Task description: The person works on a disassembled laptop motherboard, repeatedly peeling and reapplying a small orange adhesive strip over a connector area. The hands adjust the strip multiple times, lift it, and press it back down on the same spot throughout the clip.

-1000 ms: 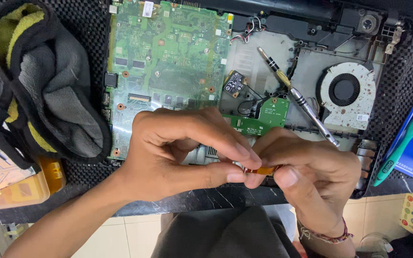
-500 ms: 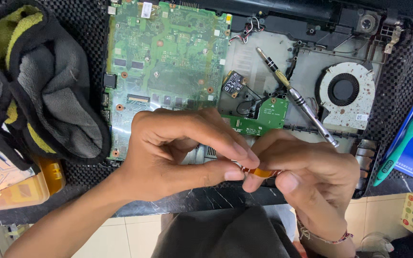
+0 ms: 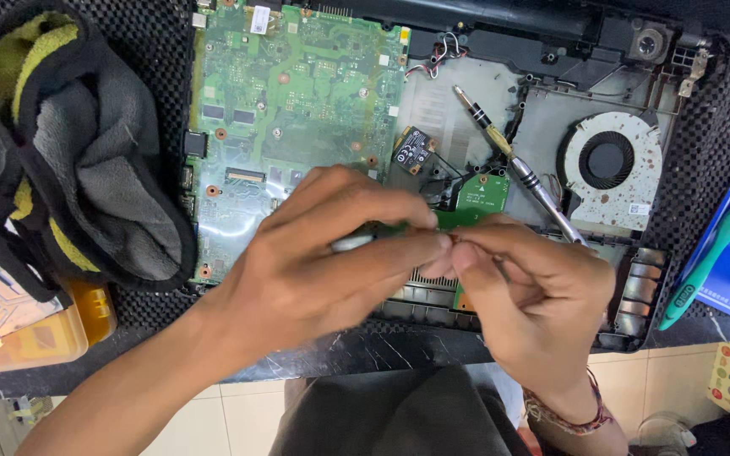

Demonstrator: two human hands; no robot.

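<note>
left hand (image 3: 323,262), right hand (image 3: 534,295): fingers pinch unclear small part | screwdriver (image 3: 517,169), fan (image 3: 608,162) behind

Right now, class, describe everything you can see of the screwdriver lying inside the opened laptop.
The screwdriver is slim, with a dark ribbed grip, a yellowish band and a shiny metal shaft. It lies loose and diagonal across the grey inner shell, between the green motherboard and the round fan. Its lower end passes behind the right hand; neither hand grips it.

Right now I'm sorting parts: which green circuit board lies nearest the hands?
The small green circuit board just above the fingertips, not the large green motherboard at upper left.
</note>
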